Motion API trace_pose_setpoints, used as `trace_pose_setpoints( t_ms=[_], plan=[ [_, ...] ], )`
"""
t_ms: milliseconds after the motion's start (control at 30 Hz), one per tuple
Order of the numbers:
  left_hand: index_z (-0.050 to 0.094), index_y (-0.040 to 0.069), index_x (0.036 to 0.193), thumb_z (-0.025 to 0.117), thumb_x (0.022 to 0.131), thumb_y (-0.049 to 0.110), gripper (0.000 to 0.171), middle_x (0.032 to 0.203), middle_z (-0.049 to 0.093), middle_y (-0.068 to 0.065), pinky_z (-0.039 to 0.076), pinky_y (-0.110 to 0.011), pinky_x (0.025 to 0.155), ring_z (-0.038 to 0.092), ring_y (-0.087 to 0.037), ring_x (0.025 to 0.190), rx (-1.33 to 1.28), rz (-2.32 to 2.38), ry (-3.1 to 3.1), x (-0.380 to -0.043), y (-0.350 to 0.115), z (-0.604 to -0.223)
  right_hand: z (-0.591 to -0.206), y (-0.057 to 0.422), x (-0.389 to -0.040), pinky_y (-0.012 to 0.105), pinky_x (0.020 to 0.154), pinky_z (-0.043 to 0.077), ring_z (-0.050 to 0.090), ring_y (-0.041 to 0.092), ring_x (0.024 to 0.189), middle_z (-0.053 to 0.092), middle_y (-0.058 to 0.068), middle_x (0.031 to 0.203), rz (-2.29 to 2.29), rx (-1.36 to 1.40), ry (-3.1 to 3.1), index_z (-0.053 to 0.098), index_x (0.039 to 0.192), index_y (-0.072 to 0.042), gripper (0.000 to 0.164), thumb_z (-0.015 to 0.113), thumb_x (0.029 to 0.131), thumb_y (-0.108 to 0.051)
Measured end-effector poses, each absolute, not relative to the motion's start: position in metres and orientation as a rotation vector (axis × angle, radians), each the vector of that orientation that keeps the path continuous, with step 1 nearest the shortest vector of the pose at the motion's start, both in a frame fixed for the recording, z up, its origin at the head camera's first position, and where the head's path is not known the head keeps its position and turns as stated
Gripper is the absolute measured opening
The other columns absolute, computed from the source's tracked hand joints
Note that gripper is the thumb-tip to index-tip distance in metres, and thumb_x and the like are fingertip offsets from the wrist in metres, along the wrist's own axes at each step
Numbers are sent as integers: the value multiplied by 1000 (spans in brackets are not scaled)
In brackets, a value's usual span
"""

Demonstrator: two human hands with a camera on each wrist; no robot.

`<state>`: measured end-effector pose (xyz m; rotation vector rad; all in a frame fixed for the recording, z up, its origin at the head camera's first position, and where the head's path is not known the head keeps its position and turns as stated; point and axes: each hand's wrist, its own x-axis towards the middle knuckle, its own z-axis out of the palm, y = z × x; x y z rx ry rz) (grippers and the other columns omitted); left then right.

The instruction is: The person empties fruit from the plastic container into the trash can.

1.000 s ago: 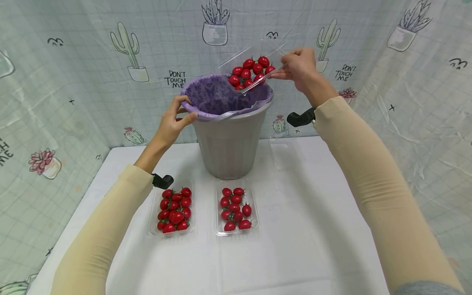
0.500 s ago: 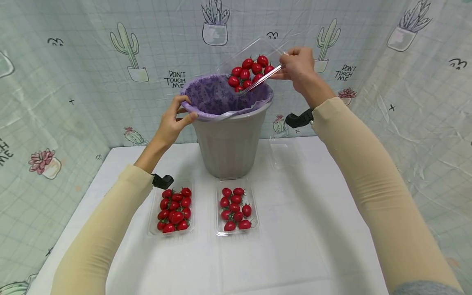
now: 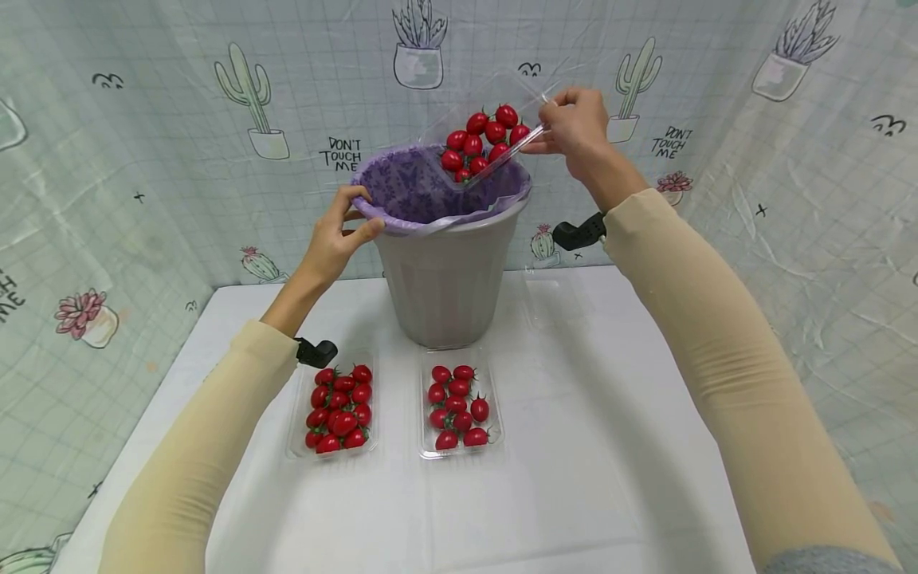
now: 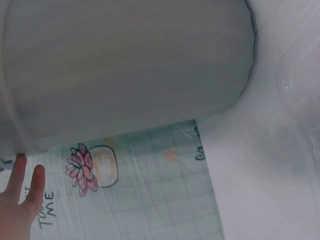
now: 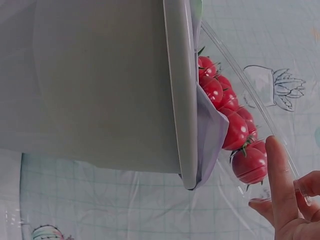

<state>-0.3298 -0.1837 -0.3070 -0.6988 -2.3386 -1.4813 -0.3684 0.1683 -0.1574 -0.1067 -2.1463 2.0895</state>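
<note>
The white counter [image 3: 574,486] is holding steady: a grey bin [image 3: 448,279] is standing towards the back, the left tray [image 3: 298,443] and middle tray [image 3: 459,455] are sitting in front, a clear plastic piece [image 3: 552,304] is lying rightward.

On the white table [image 3: 559,486] lie a left tray [image 3: 301,434] and a right tray [image 3: 452,455], clear, apart, each holding red tomatoes [image 3: 345,423]. Farther back, to the right, lies some clear plastic [image 3: 552,299]. A pale, creased, grid-patterned curtain [image 3: 179,199] hangs behind, printed with cacti [image 3: 247,92], pink succulents [image 3: 81,313] and "DON'T TOUCH ME" lettering [image 3: 340,155].
</note>
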Motion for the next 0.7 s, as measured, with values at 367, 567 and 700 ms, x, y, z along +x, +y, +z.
trace_pose_setpoints(
  t_ms=[367,567,700],
  plan=[
    [41,11,138,66,100,47,58,143,49,-12,46,-57,108,53,-33,138,-706,-1473,-2330,-330,-184,-307,-158,163,-365,31,67,63,75,22,62,52,3,112,2036,-25,-2153,53,96,-8,9,51,105,-6],
    [43,13,137,66,100,45,55,145,48,-11,47,-57,108,53,-33,139,-705,-1482,-2323,-330,-184,-307,-158,160,-364,31,66,63,75,20,62,54,4,108,1987,-4,-2167,53,97,-9,9,52,105,-9],
    [43,14,137,66,99,46,54,144,49,-8,49,-54,105,54,-32,137,-701,-1492,-2320,-329,-183,-307,-159,160,-364,33,71,64,76,20,63,55,4,105,1966,9,-2175,52,98,-10,8,51,106,-11]
  ],
)
